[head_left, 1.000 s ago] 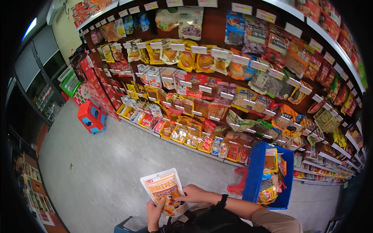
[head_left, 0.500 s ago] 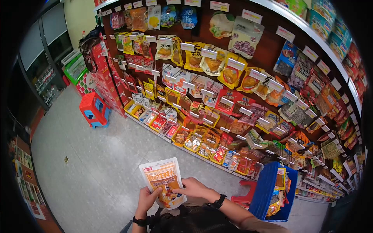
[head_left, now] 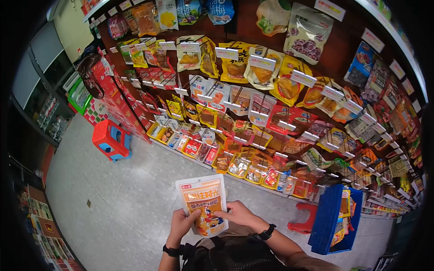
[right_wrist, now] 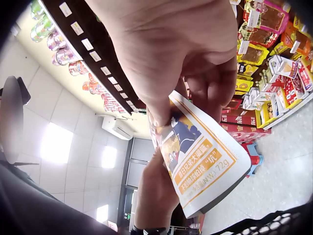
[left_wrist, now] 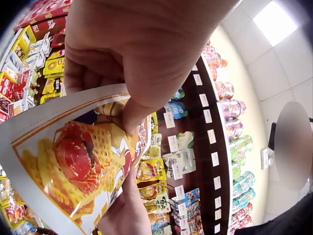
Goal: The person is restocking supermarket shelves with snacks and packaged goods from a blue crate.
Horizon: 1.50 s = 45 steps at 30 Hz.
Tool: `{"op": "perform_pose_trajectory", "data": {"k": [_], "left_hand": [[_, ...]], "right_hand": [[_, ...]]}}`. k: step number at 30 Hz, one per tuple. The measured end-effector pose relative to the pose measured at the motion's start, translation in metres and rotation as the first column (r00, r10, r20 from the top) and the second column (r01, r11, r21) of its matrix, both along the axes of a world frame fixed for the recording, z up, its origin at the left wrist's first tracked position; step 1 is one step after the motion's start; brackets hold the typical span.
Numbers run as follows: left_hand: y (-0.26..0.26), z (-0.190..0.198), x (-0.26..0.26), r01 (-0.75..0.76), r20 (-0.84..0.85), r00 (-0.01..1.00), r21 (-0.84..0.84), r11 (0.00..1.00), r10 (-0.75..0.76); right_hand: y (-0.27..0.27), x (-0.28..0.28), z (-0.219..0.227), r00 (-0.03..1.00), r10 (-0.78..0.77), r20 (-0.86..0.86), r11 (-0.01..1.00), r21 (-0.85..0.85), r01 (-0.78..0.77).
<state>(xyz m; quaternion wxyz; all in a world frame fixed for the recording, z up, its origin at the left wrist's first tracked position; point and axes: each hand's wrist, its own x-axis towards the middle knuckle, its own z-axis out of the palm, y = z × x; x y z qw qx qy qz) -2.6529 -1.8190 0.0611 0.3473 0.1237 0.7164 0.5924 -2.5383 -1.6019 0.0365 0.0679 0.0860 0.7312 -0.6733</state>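
Note:
A white and orange snack pouch (head_left: 201, 192) is held up in front of the body by both hands. My left hand (head_left: 181, 225) grips its left edge, thumb on the printed face and fingers behind. From the other side my right hand (head_left: 243, 214) pinches the right edge, its thumb also on the front. In the left wrist view the pouch (left_wrist: 63, 171) shows a red crab and yellow waffle-like chips. Seen from the right wrist, the pouch's lower end (right_wrist: 210, 171) carries the print 72g. The fingers behind the pouch are partly hidden.
A long shelf (head_left: 235, 27) of hanging snack bags fills the far side, with yellow bins (head_left: 238, 165) at its foot. On the right a blue basket (head_left: 326, 221) of packets stands by a red stool (head_left: 304, 217). Another red and blue stool (head_left: 111, 139) stands left.
The head view has shifted, so the shelf looks closer and the basket lies farther right. Both hands keep holding the pouch, which sits slightly farther right and more upright in view.

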Motion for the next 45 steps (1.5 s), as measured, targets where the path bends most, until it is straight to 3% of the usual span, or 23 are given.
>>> {"op": "perform_pose_trajectory", "data": {"k": [3,8,10,12,13,14,16,20,22,24,26,28,30,33,37,40,45], "left_hand": [[0.033,0.006,-0.049,0.040,-0.016,0.999,-0.049,0.998,-0.040],[0.094,0.016,-0.140,0.014,-0.075,0.997,-0.016,1.000,-0.015],[0.118,0.012,-0.181,0.048,-0.042,0.998,-0.130,0.990,-0.054],[0.150,0.008,-0.215,0.049,0.027,0.999,-0.090,0.995,-0.047],[0.167,-0.009,-0.232,0.042,0.070,0.997,-0.057,0.997,-0.038],[0.180,-0.023,-0.247,0.033,0.117,0.993,-0.031,0.999,-0.030],[0.208,-0.035,-0.273,0.042,0.223,0.974,-0.014,0.999,-0.038],[0.252,-0.051,-0.315,0.152,0.303,0.940,0.045,0.987,-0.158],[0.271,-0.056,-0.330,0.219,0.321,0.922,0.033,0.975,-0.218],[0.294,-0.067,-0.346,0.298,0.338,0.892,0.063,0.952,-0.301],[0.318,-0.076,-0.356,0.376,0.299,0.876,0.069,0.924,-0.379],[0.340,-0.080,-0.369,0.516,0.158,0.839,0.070,0.853,-0.521],[0.360,-0.069,-0.380,0.599,0.120,0.788,0.075,0.797,-0.603],[0.366,-0.071,-0.391,0.744,0.084,0.653,0.112,0.658,-0.753],[0.367,-0.078,-0.408,0.790,0.088,0.599,0.101,0.605,-0.796],[0.358,-0.087,-0.410,0.792,0.113,0.593,0.097,0.603,-0.797],[0.350,-0.091,-0.414,0.812,0.100,0.553,0.161,0.562,-0.827]], "right_hand": [[0.029,-0.044,-0.014,0.998,-0.045,0.036,0.979,-0.196,0.051],[0.087,-0.138,0.003,0.998,-0.045,0.032,0.977,-0.205,0.051],[0.109,-0.170,-0.002,0.997,-0.062,0.034,0.981,-0.184,0.068],[0.124,-0.199,-0.011,0.989,-0.136,0.050,0.970,-0.198,0.144],[0.129,-0.210,-0.054,0.977,-0.169,0.129,0.965,-0.179,0.190],[0.136,-0.220,-0.056,0.974,-0.178,0.141,0.961,-0.190,0.203],[0.152,-0.244,-0.052,0.932,-0.346,0.108,0.871,-0.333,0.362],[0.180,-0.274,-0.075,0.843,-0.477,0.250,0.776,-0.330,0.537],[0.194,-0.275,-0.071,0.826,-0.511,0.238,0.751,-0.343,0.564],[0.203,-0.279,-0.068,0.768,-0.553,0.322,0.650,-0.410,0.640],[0.212,-0.278,-0.058,0.724,-0.615,0.312,0.592,-0.423,0.686],[0.215,-0.280,-0.052,0.619,-0.736,0.275,0.534,-0.327,0.780],[0.222,-0.281,-0.061,0.577,-0.787,0.218,0.520,-0.271,0.810],[0.223,-0.276,-0.080,0.593,-0.784,0.184,0.574,-0.152,0.805],[0.221,-0.281,-0.078,0.619,-0.769,0.160,0.608,-0.117,0.786],[0.209,-0.283,-0.076,0.577,-0.808,0.117,0.568,-0.106,0.816],[0.205,-0.282,-0.068,0.590,-0.797,0.127,0.577,-0.128,0.807]]}}
